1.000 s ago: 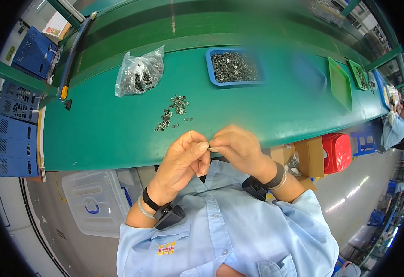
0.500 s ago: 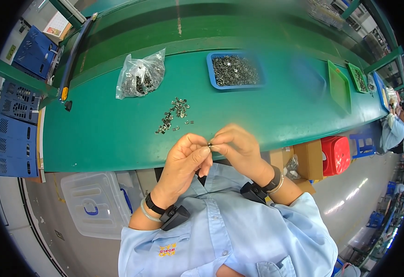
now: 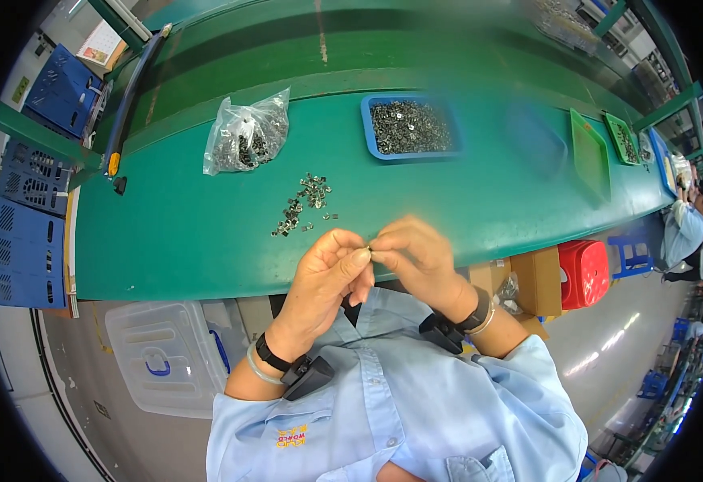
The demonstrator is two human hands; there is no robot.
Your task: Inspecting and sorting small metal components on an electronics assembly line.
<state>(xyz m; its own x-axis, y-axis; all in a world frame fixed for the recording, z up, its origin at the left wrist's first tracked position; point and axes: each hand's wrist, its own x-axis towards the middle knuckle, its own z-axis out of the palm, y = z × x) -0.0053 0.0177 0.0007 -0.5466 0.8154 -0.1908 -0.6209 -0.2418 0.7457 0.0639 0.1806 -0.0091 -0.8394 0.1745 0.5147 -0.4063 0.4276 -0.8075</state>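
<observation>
The tiny dark metal part [image 3: 370, 251] pinched between my fingertips is mostly hidden by them, too small to make out its shape. My left hand [image 3: 327, 277] and right hand [image 3: 416, 257] meet thumb-to-forefinger over the near edge of the green bench top [image 3: 190, 233], both wrists bent inward. A loose scatter of small metal pieces [image 3: 303, 205] lies at eleven o'clock from my hands, a blue plastic tray of the same pieces [image 3: 410, 127] at twelve.
</observation>
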